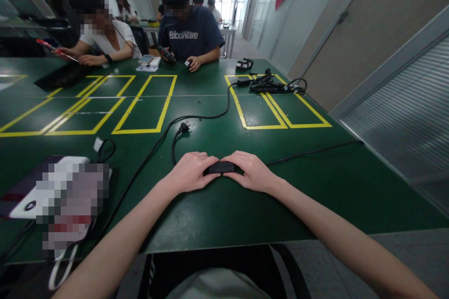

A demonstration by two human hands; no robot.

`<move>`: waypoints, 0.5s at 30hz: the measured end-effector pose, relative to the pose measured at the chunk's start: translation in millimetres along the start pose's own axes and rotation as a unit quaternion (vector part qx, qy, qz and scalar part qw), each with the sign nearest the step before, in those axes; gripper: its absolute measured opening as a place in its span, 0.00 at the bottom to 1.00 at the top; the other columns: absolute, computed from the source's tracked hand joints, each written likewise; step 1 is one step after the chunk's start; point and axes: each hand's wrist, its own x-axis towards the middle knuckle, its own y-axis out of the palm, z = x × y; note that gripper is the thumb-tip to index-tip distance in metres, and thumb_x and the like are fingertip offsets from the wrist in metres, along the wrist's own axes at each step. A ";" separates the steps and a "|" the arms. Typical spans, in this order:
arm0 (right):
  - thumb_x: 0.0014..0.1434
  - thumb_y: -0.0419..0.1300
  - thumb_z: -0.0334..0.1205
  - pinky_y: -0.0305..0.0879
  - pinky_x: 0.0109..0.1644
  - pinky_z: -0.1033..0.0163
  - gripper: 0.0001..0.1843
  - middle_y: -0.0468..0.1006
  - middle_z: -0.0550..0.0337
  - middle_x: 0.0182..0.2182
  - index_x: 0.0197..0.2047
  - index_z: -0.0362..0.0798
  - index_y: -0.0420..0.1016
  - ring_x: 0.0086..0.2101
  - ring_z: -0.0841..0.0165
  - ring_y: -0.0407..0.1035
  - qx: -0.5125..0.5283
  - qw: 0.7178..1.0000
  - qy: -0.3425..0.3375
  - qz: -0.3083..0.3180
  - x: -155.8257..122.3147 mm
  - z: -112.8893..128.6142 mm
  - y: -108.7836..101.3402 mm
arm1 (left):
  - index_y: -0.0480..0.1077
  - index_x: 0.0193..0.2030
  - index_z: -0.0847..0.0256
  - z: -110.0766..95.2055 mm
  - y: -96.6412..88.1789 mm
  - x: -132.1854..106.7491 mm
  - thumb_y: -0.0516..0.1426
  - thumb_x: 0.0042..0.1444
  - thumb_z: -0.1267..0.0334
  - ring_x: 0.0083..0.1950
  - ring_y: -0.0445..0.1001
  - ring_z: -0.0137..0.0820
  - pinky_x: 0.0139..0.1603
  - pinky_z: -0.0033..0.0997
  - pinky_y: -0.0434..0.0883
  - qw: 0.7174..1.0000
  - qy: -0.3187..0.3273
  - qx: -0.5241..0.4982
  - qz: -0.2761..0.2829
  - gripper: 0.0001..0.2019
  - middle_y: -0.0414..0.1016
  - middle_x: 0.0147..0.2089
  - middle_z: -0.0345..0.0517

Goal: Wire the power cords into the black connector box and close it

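Observation:
Between my two hands is a black power adapter (221, 167), low over the green table or resting on it; I cannot tell which. My left hand (192, 170) is closed around its left end, thumb and fingers on opposite sides. The right end is gripped the same way by my right hand (251, 170). A short black cord curves out behind my left hand to a plug (183, 127) with bare metal prongs. From beside my right hand a thin black cable (315, 150) runs to the table's right edge. The adapter's ends are hidden under my fingers.
A long black cable (154, 147) crosses the green table (245, 224) to a heap of black adapters and cords (270, 85). Flat purple and white items (52, 187), partly blurred out, lie at left. Yellow tape (136, 131) marks rectangles. Across the table, people (191, 32) handle things.

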 end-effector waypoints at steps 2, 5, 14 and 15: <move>0.70 0.61 0.44 0.75 0.44 0.53 0.12 0.84 0.48 0.42 0.53 0.47 0.77 0.40 0.58 0.78 -0.012 1.000 -0.001 -0.006 -0.1 0.1 0.9 | 0.75 0.55 0.62 -0.4 1.8 -0.7 0.59 0.67 0.53 0.42 0.81 0.40 0.44 0.36 0.75 1.000 0.004 -0.003 -0.021 0.17 0.82 0.43 0.51; 0.69 0.62 0.43 0.77 0.49 0.50 0.15 0.85 0.47 0.45 0.55 0.46 0.77 0.43 0.57 0.80 -0.003 0.999 -0.017 -0.032 -0.7 0.2 2.7 | 0.73 0.60 0.63 -0.4 4.5 -0.4 0.57 0.70 0.53 0.45 0.82 0.41 0.47 0.39 0.76 0.999 0.019 -0.011 -0.046 0.19 0.83 0.46 0.54; 0.67 0.64 0.40 0.79 0.49 0.53 0.15 0.86 0.49 0.46 0.56 0.48 0.79 0.44 0.58 0.82 0.009 0.999 0.031 -0.041 -5.1 -2.0 6.6 | 0.72 0.62 0.64 0.3 7.1 0.2 0.60 0.68 0.55 0.51 0.83 0.44 0.52 0.41 0.78 0.995 0.021 -0.059 -0.072 0.21 0.83 0.53 0.56; 0.67 0.65 0.40 0.80 0.49 0.53 0.15 0.86 0.49 0.47 0.56 0.48 0.79 0.44 0.57 0.82 0.008 0.999 0.025 -0.047 -5.1 -2.2 6.4 | 0.72 0.62 0.63 0.5 6.8 -0.3 0.60 0.68 0.56 0.51 0.83 0.43 0.52 0.40 0.78 0.995 0.024 -0.068 -0.071 0.19 0.84 0.53 0.55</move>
